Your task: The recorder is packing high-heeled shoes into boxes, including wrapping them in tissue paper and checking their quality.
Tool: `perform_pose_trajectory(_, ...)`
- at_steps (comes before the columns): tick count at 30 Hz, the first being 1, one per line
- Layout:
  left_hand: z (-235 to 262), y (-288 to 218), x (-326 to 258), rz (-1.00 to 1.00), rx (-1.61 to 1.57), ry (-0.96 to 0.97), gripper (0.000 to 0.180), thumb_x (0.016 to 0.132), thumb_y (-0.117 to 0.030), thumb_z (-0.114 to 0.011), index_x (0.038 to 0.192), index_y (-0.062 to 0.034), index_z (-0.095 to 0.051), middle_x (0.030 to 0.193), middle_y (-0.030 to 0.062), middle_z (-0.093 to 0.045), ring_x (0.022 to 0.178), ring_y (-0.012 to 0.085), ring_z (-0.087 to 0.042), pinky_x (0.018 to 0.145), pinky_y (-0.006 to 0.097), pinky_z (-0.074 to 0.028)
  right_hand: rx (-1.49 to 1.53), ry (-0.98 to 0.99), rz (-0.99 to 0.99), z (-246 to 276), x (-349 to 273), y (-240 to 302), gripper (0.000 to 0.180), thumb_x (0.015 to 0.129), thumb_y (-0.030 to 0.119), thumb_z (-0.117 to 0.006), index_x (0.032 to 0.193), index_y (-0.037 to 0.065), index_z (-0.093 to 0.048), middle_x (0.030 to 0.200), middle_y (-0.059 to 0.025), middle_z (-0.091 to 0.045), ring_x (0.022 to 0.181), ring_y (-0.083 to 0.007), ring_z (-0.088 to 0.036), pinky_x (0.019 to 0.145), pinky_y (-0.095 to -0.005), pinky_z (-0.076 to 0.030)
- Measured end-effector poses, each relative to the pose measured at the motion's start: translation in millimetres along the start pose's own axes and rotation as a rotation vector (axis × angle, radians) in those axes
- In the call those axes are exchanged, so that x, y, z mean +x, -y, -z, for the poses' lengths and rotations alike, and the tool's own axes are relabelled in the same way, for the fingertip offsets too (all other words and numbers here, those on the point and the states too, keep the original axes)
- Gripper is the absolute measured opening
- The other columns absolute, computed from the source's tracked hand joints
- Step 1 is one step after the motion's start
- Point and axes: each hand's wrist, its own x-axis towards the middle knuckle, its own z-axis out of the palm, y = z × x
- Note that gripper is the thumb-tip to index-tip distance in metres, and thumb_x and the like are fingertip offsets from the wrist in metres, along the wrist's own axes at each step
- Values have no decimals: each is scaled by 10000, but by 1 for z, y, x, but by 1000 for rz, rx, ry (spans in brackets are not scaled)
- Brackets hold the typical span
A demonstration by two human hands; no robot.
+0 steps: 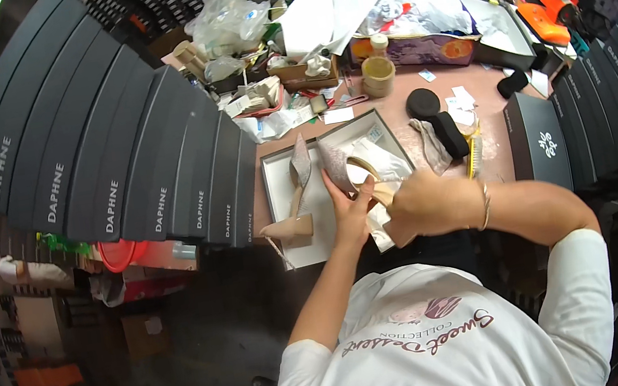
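Ok so L hand (354, 214) has thumb & fingers clamped on a glittery pale shoe (334, 164), held over the open shoebox (327, 230) at the bench's front edge. R hand (436, 202) is curled tight at the same shoe's near end; can't tell what's btwn its fingertips, they're hidden. Bench (392, 105) is pinkish, cluttered along its back edge w/ plastic bags (232, 25) and white paper (317, 22). Dark boxes (93, 137) are stacked by its L edge, more by the R edge. Count: 2 shoes total, the other shoe (300, 166) lying along the box's L side; 1 yellow brush (475, 158) R of the box, 1 open jar (378, 77) further back.
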Motion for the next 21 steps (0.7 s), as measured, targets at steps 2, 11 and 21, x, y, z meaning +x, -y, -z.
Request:
perform_pose_trajectory(2, 0, 23, 8, -100, 15, -100, 915, 835, -147, -699, 1465, -130, -36, 1374, 155, -326, 1147, 242, -473, 834, 379, -503, -89, -87, 80, -21, 3, 19, 166, 776, 219, -601, 731, 67, -651, 631, -97, -621, 572, -266, -635, 505, -392, -497)
perform_pose_trajectory(11, 18, -4, -33, 458, -353, -79, 398, 919, -289, -542, 1204, -21, -470, 919, 180, -604, 702, 283, -644, 592, 416, -577, 1355, -987, -387, -36, -18, -51, 195, 933, 193, -544, 889, 19, -619, 680, 34, -554, 603, -23, -493, 529, -211, -402)
perform_pose_trajectory(21, 35, 40, -61, 112, 313, 153, 617, 931, -325, -548, 1410, -48, -274, 1330, 137, -424, 1166, 218, -498, 897, 330, -464, 2153, -820, -306, -131, 69, -48, 212, 940, 246, -547, 903, 38, -557, 700, -29, -572, 463, -76, -505, 453, -265, -495)
